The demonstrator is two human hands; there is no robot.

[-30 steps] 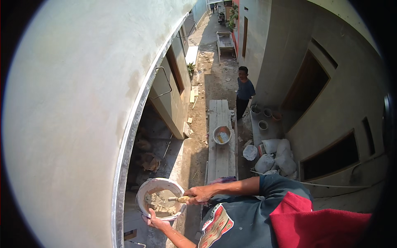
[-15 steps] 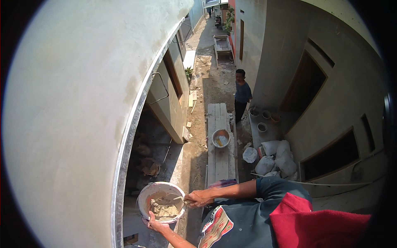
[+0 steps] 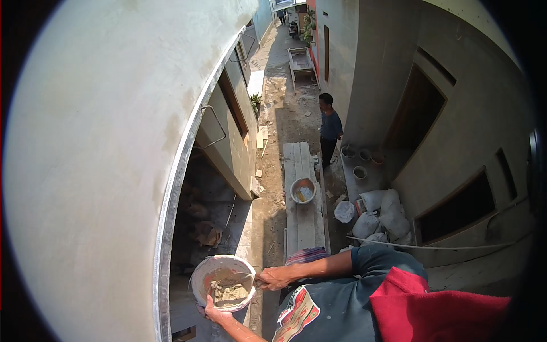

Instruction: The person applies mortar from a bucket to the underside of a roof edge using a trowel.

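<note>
My left hand (image 3: 214, 312) grips the rim of a whitish, smeared bucket (image 3: 200, 276), the thumb over its inner edge and the fingers outside. Wet beige mortar (image 3: 230, 293) lies in the bottom of the bucket. Closed around a tool handle at the bucket's right rim is my right hand (image 3: 274, 278). The tool looks like a trowel (image 3: 252, 277); its thin metal shank dips inside the bucket, and its blade is hard to make out against the mortar.
Below me are scaffold planks (image 3: 300, 228) with a basin (image 3: 303, 191) on them. A person (image 3: 330, 128) stands beside the planks. White sacks (image 3: 373, 219) and several pails (image 3: 360, 172) line the right wall. A plastered wall (image 3: 102, 142) with a metal edge rises at left.
The trowel's shank sits lower and shows less above the mortar. My left hand keeps its hold on the bucket. The person below has turned their head toward the left.
</note>
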